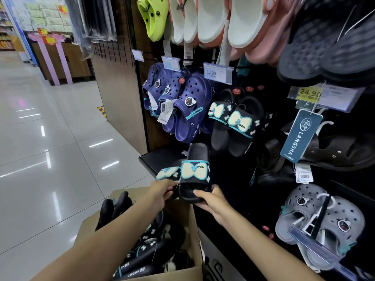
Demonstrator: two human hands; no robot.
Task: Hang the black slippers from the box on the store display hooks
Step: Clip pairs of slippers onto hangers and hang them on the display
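While both hands, left (162, 191) and right (211, 201), grip a black slipper pair (192, 175) above the box (182, 270), hanging is under way; next, raise it to the hook by the hung slippers (235, 122).

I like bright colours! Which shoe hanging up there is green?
The lime green clog at the top left of the display. Beside it hang white-soled slippers; below it hang navy clogs.

Navy clogs (182, 102) hang beside a lime clog (153, 19). White-soled slippers (213, 19) hang above. Grey clogs (320, 222) hang lower right, below a yellow price tag (309, 93).
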